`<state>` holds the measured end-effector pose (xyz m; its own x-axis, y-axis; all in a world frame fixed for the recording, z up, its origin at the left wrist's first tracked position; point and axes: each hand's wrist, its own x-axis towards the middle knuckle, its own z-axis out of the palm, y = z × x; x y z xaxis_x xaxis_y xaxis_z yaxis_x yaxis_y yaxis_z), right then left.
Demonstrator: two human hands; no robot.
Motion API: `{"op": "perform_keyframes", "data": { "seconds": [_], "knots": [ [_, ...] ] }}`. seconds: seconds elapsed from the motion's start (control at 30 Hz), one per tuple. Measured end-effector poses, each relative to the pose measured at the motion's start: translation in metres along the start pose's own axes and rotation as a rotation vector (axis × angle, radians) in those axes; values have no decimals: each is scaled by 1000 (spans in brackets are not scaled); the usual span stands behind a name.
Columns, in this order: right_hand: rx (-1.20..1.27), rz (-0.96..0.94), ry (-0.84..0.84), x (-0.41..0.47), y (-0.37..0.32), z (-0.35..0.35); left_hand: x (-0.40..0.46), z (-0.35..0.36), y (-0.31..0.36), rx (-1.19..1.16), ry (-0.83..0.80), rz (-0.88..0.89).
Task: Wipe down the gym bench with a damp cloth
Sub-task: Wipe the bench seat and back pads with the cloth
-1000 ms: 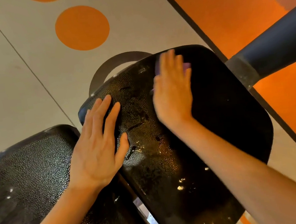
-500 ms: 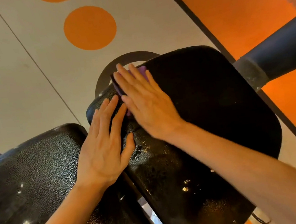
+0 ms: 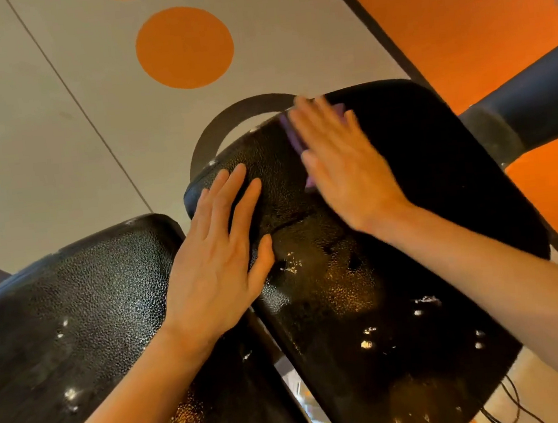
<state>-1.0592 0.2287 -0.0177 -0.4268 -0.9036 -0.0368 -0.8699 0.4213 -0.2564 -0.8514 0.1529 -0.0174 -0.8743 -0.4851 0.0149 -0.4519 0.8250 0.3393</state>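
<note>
A right hand (image 3: 345,166), fingers flat, presses a purple cloth (image 3: 294,137) at the bench pad (image 3: 424,196)'s 11 o'clock corner, left hand (image 3: 217,262) splayed empty at 9; nearer vinyl glistens, seemingly wiped, 3 o'clock side apparently pending.

grey floor (image 3: 39,140) with orange dots (image 3: 184,47) beside an orange zone (image 3: 456,13).

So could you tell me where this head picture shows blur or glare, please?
Head view: the right hand and purple cloth are motion-smeared; the left hand is sharp; bright glints speckle the bench pad; the top-right corner is hazy.
</note>
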Motion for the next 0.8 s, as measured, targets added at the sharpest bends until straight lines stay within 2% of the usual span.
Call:
{"op": "perform_keyframes", "data": {
  "seconds": [0.07, 0.1, 0.2, 0.27, 0.4, 0.47, 0.6, 0.67, 0.73, 0.8],
  "knots": [
    [80, 229, 37, -5, 3, -1, 0, 1, 0, 7, 12, 11],
    [118, 245, 47, -24, -12, 1, 0, 1, 0, 5, 10, 7],
    [49, 27, -80, -115, -54, 4, 1, -3, 0, -31, -2, -6],
    [24, -15, -136, -138, -53, 1, 2, -6, 0, -66, -18, -2],
    [86, 205, 28, -32, -62, 7, -9, -16, -3, -80, -33, -10],
    [60, 237, 56, -5, -65, 9, -22, -23, -7, -53, -35, -33],
    [65, 10, -67, -81, -51, 7, -55, -33, -24, -19, -42, -107],
    [35, -25, -88, -89, -38, 7, -66, -32, -32, -1, -51, -138],
    [95, 154, 12, -51, -45, 9, -70, -29, -36, 9, -54, -145],
    [51, 306, 70, -19, -69, 10, -69, -27, -36, 24, -42, -144]
  ]
}}
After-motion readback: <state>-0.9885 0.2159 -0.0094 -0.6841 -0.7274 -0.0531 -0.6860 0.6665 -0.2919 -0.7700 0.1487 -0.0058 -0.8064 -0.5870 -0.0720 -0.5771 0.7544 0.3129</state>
